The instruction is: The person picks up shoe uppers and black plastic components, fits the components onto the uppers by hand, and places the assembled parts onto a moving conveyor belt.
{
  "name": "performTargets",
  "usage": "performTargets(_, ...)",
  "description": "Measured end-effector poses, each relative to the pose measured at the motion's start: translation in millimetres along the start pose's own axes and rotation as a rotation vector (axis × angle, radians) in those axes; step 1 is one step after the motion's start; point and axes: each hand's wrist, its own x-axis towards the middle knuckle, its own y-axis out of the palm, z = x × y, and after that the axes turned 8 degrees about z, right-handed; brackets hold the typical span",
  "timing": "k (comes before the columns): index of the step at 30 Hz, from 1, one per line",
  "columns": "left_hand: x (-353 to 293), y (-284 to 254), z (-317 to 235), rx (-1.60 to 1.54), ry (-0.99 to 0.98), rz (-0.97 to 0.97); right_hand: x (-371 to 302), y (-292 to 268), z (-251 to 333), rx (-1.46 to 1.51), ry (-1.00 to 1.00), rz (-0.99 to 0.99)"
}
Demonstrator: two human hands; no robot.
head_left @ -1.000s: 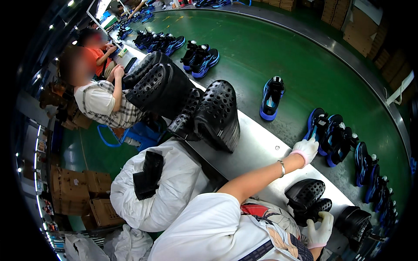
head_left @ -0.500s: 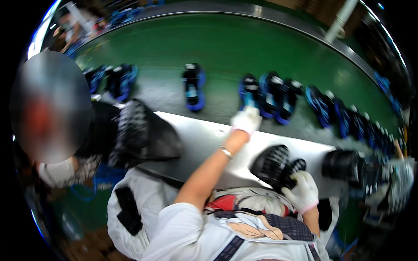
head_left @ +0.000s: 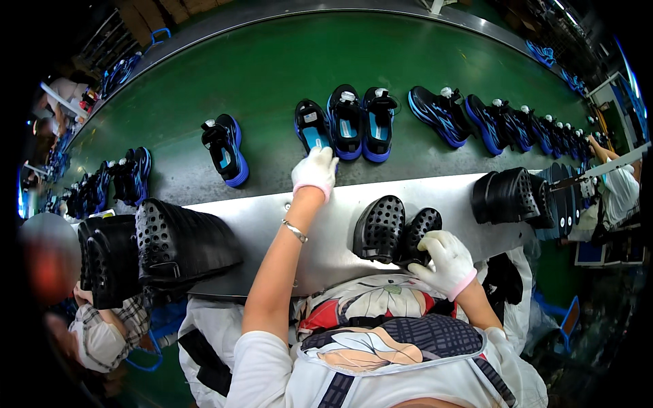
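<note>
The left hand (head_left: 315, 171), in a white glove, reaches out to a blue and black shoe (head_left: 314, 128) on the green belt (head_left: 272, 61); its fingers curl over the shoe's heel end and touch it, though whether they grip it cannot be told; the shoe lies sole down with its light blue insole showing, just beside a pair of like shoes (head_left: 362, 122) on the side away from the lone shoe (head_left: 226, 147). The right hand (head_left: 445, 262), also gloved in white, rests on a pair of black perforated soles (head_left: 394, 234) standing on edge on the steel worktop (head_left: 258, 224), fingers closed over the nearer one; the soles are dotted with round holes and lean against each other, near the worktop's edge closest to the person. A tall stack of black soles (head_left: 163, 245) lies on the worktop well apart from the pair, toward the left hand's side; another stack (head_left: 517, 197) lies beyond the right hand. More blue shoes (head_left: 490, 119) line the belt.
</note>
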Motion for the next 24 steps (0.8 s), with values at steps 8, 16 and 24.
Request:
performTargets(8,9.0,6.5,-3.5,-0.065,-0.014,-0.003,2.7,-19.5,-1.0,0.075,0.088,-0.026)
performTargets(16,1.7,-6.0,14.5,-0.182,-0.081,0.181,1.4,-33.1,18.2,0.107,0.131,-0.09)
performTargets(24,-59.7,-34.4,6.8,-0.624,0.08,-0.261,22.6,-59.7,46.0,0.102,0.205,-0.008)
